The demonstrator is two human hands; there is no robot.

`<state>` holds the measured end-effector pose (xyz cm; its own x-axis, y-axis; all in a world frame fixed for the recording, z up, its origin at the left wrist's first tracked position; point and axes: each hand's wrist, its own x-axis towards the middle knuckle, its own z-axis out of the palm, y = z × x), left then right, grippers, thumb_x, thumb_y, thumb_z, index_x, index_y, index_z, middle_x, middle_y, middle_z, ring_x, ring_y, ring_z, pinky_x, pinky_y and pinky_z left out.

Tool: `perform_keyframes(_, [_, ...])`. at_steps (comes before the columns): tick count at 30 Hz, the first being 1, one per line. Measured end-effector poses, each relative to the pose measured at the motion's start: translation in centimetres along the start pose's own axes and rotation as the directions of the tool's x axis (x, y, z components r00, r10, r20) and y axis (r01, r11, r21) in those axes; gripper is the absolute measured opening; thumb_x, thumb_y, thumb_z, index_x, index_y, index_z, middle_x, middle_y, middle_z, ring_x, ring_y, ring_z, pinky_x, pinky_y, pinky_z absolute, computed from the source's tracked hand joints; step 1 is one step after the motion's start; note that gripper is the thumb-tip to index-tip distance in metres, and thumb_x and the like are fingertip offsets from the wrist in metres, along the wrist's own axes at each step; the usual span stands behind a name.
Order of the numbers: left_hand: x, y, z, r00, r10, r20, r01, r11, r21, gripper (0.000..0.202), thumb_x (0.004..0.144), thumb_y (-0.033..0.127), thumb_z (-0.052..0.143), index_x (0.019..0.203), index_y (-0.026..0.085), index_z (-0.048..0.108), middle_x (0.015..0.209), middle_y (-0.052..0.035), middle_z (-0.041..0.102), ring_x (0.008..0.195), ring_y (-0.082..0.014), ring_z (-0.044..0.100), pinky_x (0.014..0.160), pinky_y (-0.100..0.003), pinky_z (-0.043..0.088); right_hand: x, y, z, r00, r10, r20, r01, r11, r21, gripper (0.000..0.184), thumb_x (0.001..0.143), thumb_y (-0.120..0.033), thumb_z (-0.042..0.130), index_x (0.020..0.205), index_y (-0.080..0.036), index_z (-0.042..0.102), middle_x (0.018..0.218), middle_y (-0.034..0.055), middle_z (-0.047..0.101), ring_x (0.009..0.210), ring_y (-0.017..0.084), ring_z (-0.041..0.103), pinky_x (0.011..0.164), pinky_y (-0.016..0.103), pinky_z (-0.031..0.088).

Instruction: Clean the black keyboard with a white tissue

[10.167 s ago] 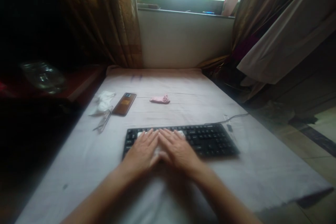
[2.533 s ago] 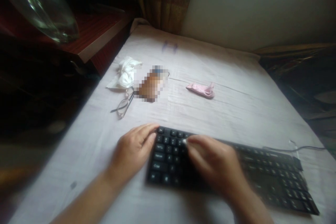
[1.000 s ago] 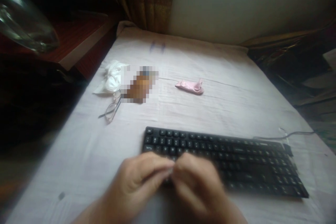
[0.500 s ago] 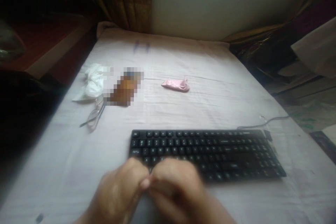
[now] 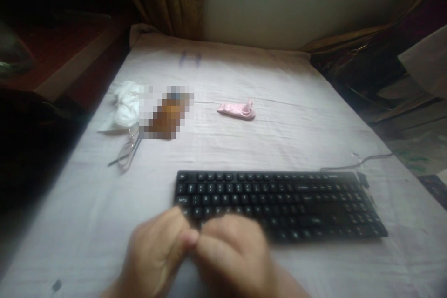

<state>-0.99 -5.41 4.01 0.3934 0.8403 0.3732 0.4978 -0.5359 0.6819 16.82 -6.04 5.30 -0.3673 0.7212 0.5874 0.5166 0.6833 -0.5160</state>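
Note:
My left hand (image 5: 153, 247) and my right hand (image 5: 239, 251) meet at the near left edge of a black keyboard (image 5: 258, 200), hiding some of its lower keys. Both are closed, fingers curled under, and they touch where the thumbs come together. Anything pinched between them is hidden from this angle. The keyboard lies flat on a pale cloth (image 5: 87, 223), its cable (image 5: 356, 164) running off to the right.
Beyond the keyboard lies a small folded pink cloth item (image 5: 235, 110). To the left are eyeglasses (image 5: 126, 154), a crumpled white bag (image 5: 125, 107) and a pixelated brown object (image 5: 167, 114). A reddish wooden surface (image 5: 70, 51) stands at far left.
The view has shifted a little, so the things on the cloth sit slightly further right. My hands stay closed together, with the left one turned slightly and its thumb more exposed.

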Motion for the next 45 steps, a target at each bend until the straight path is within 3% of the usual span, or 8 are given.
perform_keyframes(10, [0.6, 0.4, 0.0, 0.997, -0.08, 0.004, 0.079, 0.978, -0.194, 0.042, 0.1, 0.036, 0.042, 0.062, 0.019, 0.045, 0.054, 0.0049, 0.043, 0.046, -0.0069, 0.044, 0.045, -0.018, 0.037, -0.2, 0.0, 0.4, 0.996, 0.044, -0.082, -0.039, 0.998, 0.057, 0.015, 0.083, -0.005, 0.054, 0.076, -0.015, 0.062, 0.056, -0.0016, 0.053, 0.049, 0.009, 0.047, 0.045, 0.023, 0.036])
perform_keyframes(19, [0.6, -1.3, -1.4, 0.968, -0.214, -0.132, 0.2, 0.974, -0.107, 0.043, 0.101, 0.038, 0.037, 0.062, 0.02, 0.044, 0.055, 0.0041, 0.043, 0.048, -0.0091, 0.045, 0.046, -0.022, 0.037, -0.7, 2.5, -1.2, 0.959, 0.276, 0.068, -0.266, 0.955, -0.131, 0.018, 0.085, -0.009, 0.054, 0.072, -0.016, 0.065, 0.057, -0.0017, 0.049, 0.05, 0.009, 0.045, 0.049, 0.021, 0.035])
perform_keyframes(22, [0.9, -1.9, -1.3, 0.947, -0.235, -0.22, 0.236, 0.971, -0.024, 0.032, 0.099, 0.037, 0.041, 0.075, 0.021, 0.054, 0.067, 0.0025, 0.056, 0.061, -0.0112, 0.056, 0.058, -0.022, 0.047, -0.8, 2.6, -0.5, 0.964, 0.246, 0.102, -0.224, 0.956, -0.189, 0.022, 0.085, -0.01, 0.052, 0.068, -0.017, 0.065, 0.057, -0.0019, 0.049, 0.049, 0.009, 0.043, 0.048, 0.022, 0.032])
perform_keyframes(25, [1.1, -2.6, -0.7, 0.932, -0.221, -0.288, 0.265, 0.957, 0.122, 0.015, 0.096, 0.03, 0.048, 0.097, 0.022, 0.061, 0.093, -0.0015, 0.068, 0.091, -0.0162, 0.064, 0.084, -0.029, 0.052, -0.8, 2.5, -0.2, 0.975, 0.207, 0.081, -0.179, 0.949, -0.26, 0.024, 0.085, -0.012, 0.05, 0.067, -0.019, 0.065, 0.056, -0.002, 0.049, 0.049, 0.009, 0.041, 0.048, 0.023, 0.029])
perform_keyframes(30, [1.2, -3.5, 0.2, 0.958, -0.184, -0.218, 0.233, 0.946, 0.226, 0.025, 0.096, 0.023, 0.046, 0.116, 0.021, 0.059, 0.12, -0.0062, 0.066, 0.117, -0.0207, 0.058, 0.104, -0.041, 0.046, -0.9, 2.7, -1.1, 0.956, 0.276, 0.096, -0.235, 0.923, -0.303, 0.023, 0.085, -0.013, 0.05, 0.071, -0.019, 0.066, 0.057, -0.0018, 0.052, 0.051, 0.01, 0.045, 0.051, 0.023, 0.031])
perform_keyframes(36, [0.9, -4.2, 0.3, 0.953, -0.247, -0.177, 0.288, 0.921, 0.263, 0.03, 0.097, 0.027, 0.042, 0.12, 0.021, 0.06, 0.12, -0.0059, 0.067, 0.114, -0.021, 0.061, 0.102, -0.041, 0.048, -1.1, 2.7, -1.4, 0.942, 0.331, 0.059, -0.302, 0.911, -0.281, 0.024, 0.086, -0.016, 0.05, 0.067, -0.02, 0.064, 0.056, -0.0015, 0.051, 0.051, 0.01, 0.044, 0.051, 0.024, 0.032])
perform_keyframes(40, [0.9, -4.6, 0.4, 0.953, -0.253, -0.164, 0.289, 0.924, 0.25, 0.029, 0.097, 0.029, 0.043, 0.115, 0.021, 0.063, 0.115, -0.0056, 0.07, 0.108, -0.021, 0.063, 0.099, -0.04, 0.049, 0.0, 2.1, -0.2, 0.977, 0.201, 0.077, -0.176, 0.953, -0.247, 0.02, 0.088, -0.014, 0.053, 0.077, -0.019, 0.068, 0.061, -0.001, 0.057, 0.054, 0.01, 0.049, 0.052, 0.022, 0.035])
perform_keyframes(45, [1.0, -4.7, 0.5, 0.955, -0.25, -0.161, 0.283, 0.932, 0.228, 0.029, 0.096, 0.029, 0.044, 0.114, 0.02, 0.064, 0.115, -0.0052, 0.07, 0.109, -0.022, 0.063, 0.1, -0.042, 0.047, 1.4, 1.1, 1.5, 0.983, 0.155, 0.103, -0.11, 0.932, -0.346, 0.028, 0.089, -0.015, 0.05, 0.065, -0.019, 0.063, 0.06, -0.0008, 0.055, 0.054, 0.01, 0.045, 0.053, 0.024, 0.031])
